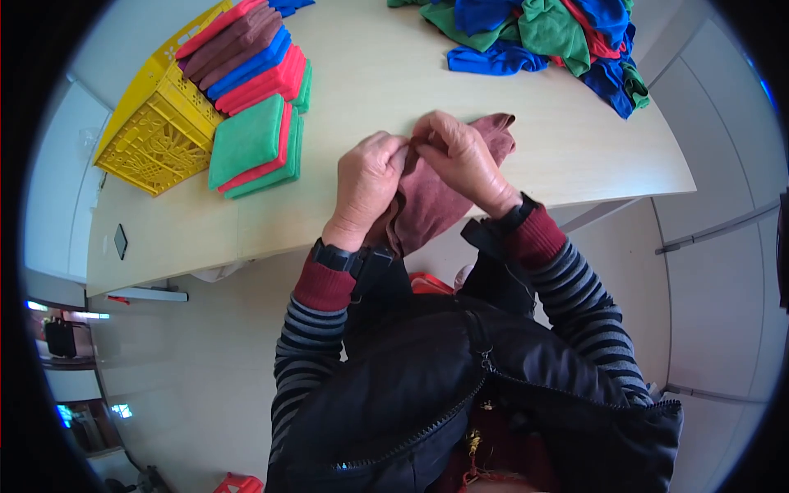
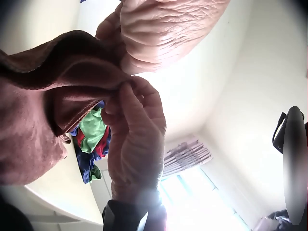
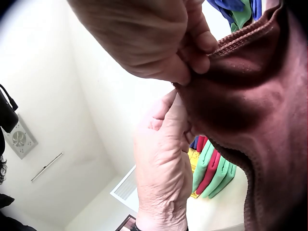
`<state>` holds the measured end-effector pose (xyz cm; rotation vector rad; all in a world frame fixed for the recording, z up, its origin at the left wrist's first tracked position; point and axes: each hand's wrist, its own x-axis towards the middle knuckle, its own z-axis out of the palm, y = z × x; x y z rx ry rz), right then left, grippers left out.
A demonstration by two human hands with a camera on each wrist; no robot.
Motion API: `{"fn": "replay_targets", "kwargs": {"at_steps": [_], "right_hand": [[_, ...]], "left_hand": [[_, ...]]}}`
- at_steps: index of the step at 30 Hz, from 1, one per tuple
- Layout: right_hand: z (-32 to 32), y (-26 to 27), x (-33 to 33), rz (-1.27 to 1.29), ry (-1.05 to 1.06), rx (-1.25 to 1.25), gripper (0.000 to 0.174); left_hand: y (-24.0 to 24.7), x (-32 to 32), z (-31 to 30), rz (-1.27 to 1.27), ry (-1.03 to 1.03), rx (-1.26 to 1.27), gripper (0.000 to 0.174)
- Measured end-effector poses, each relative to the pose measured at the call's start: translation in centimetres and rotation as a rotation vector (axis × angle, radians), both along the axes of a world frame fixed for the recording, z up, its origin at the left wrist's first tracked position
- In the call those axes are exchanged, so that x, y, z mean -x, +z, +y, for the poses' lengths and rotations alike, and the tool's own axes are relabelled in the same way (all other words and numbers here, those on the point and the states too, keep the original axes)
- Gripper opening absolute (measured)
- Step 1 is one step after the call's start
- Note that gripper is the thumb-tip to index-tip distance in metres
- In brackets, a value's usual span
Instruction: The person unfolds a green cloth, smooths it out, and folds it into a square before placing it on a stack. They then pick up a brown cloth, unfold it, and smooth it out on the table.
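A brown towel with a stitched edge hangs from both hands over the table's near edge. My left hand pinches its upper edge between thumb and fingers. Right beside it, my right hand pinches the same edge, with the fingertips of the two hands close together. In the left wrist view, the towel drops in loose folds from the fingers of the right hand. Its hemmed border also shows in the right wrist view, with the left hand below the right.
On the table, folded green and red towels stand stacked at the left beside a yellow plastic basket. Folded brown, blue and red towels lie behind them. A loose heap of blue, green and red towels sits at the back right.
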<state>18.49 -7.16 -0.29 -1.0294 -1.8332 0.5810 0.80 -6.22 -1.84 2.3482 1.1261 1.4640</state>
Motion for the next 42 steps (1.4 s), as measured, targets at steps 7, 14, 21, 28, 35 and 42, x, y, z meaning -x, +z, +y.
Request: {"fn": "replay_targets", "kwargs": {"at_steps": [7, 14, 21, 28, 35, 42], "right_hand": [[1.5, -0.4, -1.7, -0.092, -0.013, -0.02, 0.02], [3.1, -0.6, -4.7, -0.065, -0.086, 0.002, 0.016], [4.3, -1.0, -6.4, 0.017, -0.098, 0.032, 0.014], [5.5, -0.8, -9.7, 0.088, -0.151, 0.024, 0.014], [4.7, 3.0, -14.3, 0.191, -0.202, -0.067, 0.017], [0.6, 7.4, -15.0, 0.229, -0.257, -0.122, 0.018]], "left_hand": [[-4.4, 5.3, -3.5, -0.083, 0.006, 0.213, 0.02], [-8.8, 7.8, -9.5, 0.327, 0.116, 0.109, 0.043], [-10.0, 6.8, -8.7, 0.458, 0.17, -0.033, 0.043], [-11.0, 6.9, -7.4, 0.096, 0.147, 0.103, 0.027], [-7.8, 7.3, -4.5, -0.236, 0.056, 0.256, 0.023], [-2.3, 6.9, -3.2, -0.54, -0.092, 0.3, 0.026]]}}
